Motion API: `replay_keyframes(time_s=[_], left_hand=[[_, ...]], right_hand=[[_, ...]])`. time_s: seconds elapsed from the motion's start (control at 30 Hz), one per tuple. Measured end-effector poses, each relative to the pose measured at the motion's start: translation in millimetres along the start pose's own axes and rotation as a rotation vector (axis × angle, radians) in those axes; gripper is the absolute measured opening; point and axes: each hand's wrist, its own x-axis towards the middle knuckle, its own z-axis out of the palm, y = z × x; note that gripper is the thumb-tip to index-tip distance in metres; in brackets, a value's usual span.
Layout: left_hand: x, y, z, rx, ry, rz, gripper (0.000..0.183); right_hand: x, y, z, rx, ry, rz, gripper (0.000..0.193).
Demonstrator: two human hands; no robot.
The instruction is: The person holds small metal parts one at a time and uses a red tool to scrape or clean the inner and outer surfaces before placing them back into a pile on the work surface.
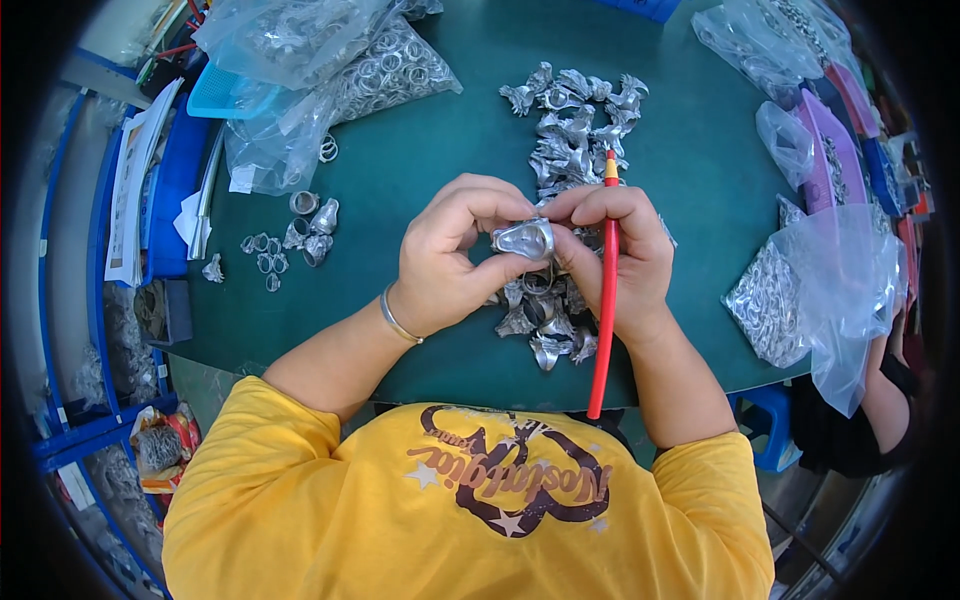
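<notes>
Between my two hands, over the middle of the table, is a chunky silver-coloured ring (524,240) with an oval hollow facing up. My left hand (447,250) pinches its left side with thumb and fingers. The fingertips of my right hand (625,245) are closed at its right side. A long red pencil-like stick (607,320) with a yellow band and a pointed tip also sits in my right hand, tip toward the far side. Below and beyond my hands lies a heap of similar silver-coloured rings (568,140), partly hidden by the fingers.
Small rings (268,255) lie in a loose group at left. Clear bags of rings (390,75) and a light-blue basket (222,92) are at the far left. At right are another filled bag (770,305) and a purple bin (825,150). Another person's arm (885,400) shows beyond.
</notes>
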Motion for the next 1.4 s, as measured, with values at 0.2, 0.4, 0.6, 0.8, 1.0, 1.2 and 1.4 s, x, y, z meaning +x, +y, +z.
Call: replay_keyframes(time_s=[0.2,0.4,0.6,0.8,1.0,1.2,1.4], left_hand=[[-2,-4,-4,0.015,-0.054,0.054,0.044],[1,1,-7,0.187,-0.062,0.025,0.04],[0,-2,-2,0.036,-0.029,-0.088,0.034],[-1,0,-1,-0.031,0.016,-0.129,0.034],[0,1,-3,0.109,-0.007,-0.145,0.034],[0,2,1,-0.306,0.108,-0.301,0.03],[-1,-3,-3,-0.433,0.071,-0.341,0.028]], right_hand=[[-2,1,1,0.041,-0.006,0.053,0.021],[-1,1,2,-0.015,0.006,-0.01,0.019],[-2,-4,1,-0.077,0.024,0.013,0.016],[2,-9,-13,-0.177,0.042,-0.138,0.022],[-8,-5,-5,-0.033,0.094,0.086,0.013],[-3,-6,2,-0.126,0.03,-0.031,0.021],[-4,-4,1,-0.057,-0.006,-0.036,0.024]])
